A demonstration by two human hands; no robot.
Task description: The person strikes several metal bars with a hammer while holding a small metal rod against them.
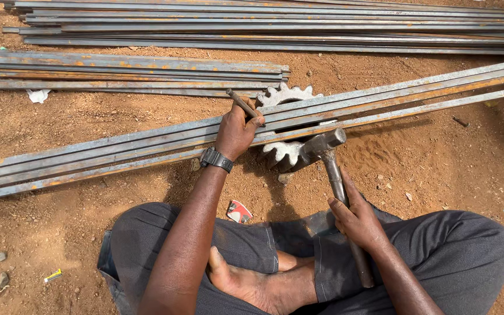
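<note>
Right hand (358,220): fingers wrapped round the handle of a hammer (335,175) — its steel head lies low, just beside the gear wheel.
Left hand (235,129): fingers closed tight on a short chisel (242,104), held tilted, its tip hidden behind the fist, over the steel strips.
Steel strips (380,102): long, rusty, bundled, slanting across the red dirt.
Gear wheel (283,154): toothed, lying under the strips.
Farther off: stacked bars (263,26) — on the ground.
</note>
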